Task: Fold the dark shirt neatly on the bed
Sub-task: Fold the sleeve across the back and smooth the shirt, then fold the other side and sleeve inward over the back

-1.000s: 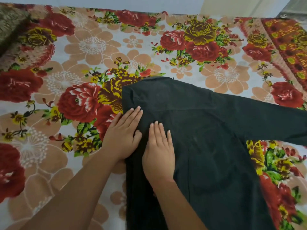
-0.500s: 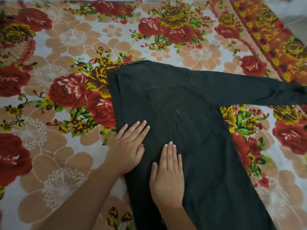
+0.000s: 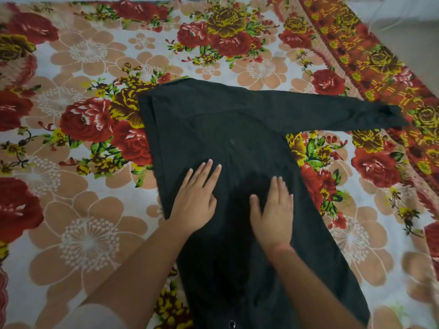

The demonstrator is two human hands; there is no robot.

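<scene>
**A:** ok so what are the hands actually doing?

**B:** both are flat, palms down. The left hand [image 3: 194, 205] has its fingers straight and a bit fanned, pressing on the dark shirt [image 3: 237, 129] close to its left edge. The right hand [image 3: 273, 214] has its fingers straight and together, pressing the cloth nearer the right side of the body. Neither one grabs or pinches anything.

**A:** and the shirt itself?

**B:** it's spread out on the bed [image 3: 90, 233], which is covered in a big red and peach flower print. The shirt's left edge runs in a straight line, and its bottom goes out of shot toward the person. One sleeve [image 3: 332, 110] sticks out flat to the right, its cuff lying on the red patterned border [image 3: 351, 39].
</scene>
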